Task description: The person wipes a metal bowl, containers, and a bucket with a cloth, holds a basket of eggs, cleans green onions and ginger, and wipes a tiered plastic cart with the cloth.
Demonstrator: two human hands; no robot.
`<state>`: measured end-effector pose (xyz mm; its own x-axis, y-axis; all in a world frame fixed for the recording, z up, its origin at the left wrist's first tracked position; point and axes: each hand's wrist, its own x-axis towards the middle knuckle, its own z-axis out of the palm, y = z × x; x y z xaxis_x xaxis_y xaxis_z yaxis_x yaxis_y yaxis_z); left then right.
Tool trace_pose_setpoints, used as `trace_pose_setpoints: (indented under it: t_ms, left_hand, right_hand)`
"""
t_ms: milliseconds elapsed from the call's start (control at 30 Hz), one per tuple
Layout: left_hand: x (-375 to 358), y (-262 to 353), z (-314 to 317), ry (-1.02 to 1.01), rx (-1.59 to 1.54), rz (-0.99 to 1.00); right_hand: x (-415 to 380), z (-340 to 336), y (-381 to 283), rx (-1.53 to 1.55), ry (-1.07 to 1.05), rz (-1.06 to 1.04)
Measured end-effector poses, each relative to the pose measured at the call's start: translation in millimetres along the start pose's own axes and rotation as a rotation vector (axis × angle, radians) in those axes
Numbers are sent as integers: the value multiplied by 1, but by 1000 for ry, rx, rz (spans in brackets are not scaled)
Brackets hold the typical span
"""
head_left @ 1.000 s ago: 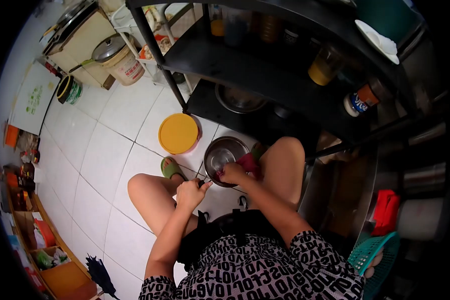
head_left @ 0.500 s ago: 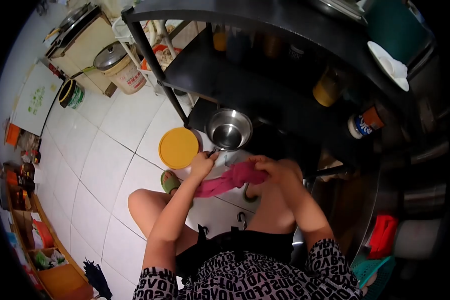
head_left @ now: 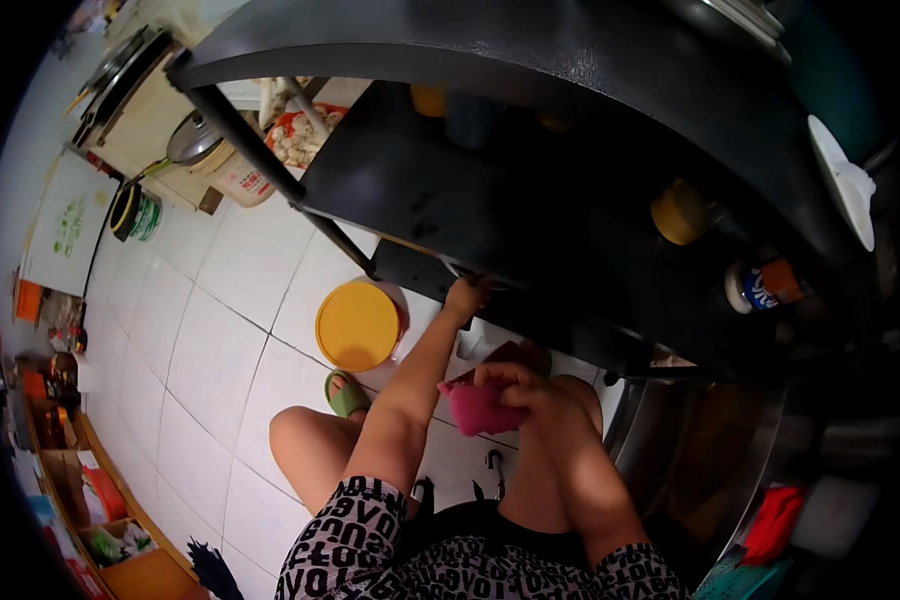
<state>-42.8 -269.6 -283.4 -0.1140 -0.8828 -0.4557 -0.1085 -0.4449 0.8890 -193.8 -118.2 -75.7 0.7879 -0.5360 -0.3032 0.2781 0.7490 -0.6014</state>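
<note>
My left hand [head_left: 466,297] reaches to the lower shelf of the black rack, closed around the dark handle of a metal saucepan. Only a sliver of the pan's shiny rim [head_left: 457,268] shows; the shelf above hides the rest. Bunched in my right hand [head_left: 515,388] is a pink cloth [head_left: 483,408], held above the floor in front of my knees. A round tub with a yellow lid [head_left: 358,326] stands on the tiles left of my left forearm.
The black rack [head_left: 370,170] spans the front, with jars [head_left: 682,212] on its shelf and a white dish [head_left: 842,185] on top. Back left are a lidded pot [head_left: 194,140] and a bucket [head_left: 135,213]. A wooden shelf unit [head_left: 150,560] stands at left.
My left hand has moved forward, and the saucepan has gone from the rack's front to mostly under the shelf. My right hand has drawn back with the cloth, which my left hand no longer meets.
</note>
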Motion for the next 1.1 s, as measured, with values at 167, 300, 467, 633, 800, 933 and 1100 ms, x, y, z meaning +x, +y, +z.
trace_pose_setpoints:
  t_ms: [167,300,467,633,800,933,1100]
  left_hand:
    - [18,-22,-21,-84,-27,-60]
    - [-9,-30,-41,105,468,-3]
    - [-107,-10,-40,207,111,61]
    - [-221,45,-11,-561,-683,-221]
    - [-238,69,33,-742,-813,-157]
    - [-253,86,66,-611,-692,-89]
    - [-316,124,89,-631,-580,83]
  right_hand:
    - [-4,4,7,13,172,-224]
    - [-9,17,3,53,406,-215]
    - [1,-2,18,67,238,-310]
    - [-13,9,32,51,256,-623]
    - [-46,12,68,-239,533,-665]
    - [-104,57,110,-648,918,-889]
    - [-205,180,213,-612,1977,-1171]
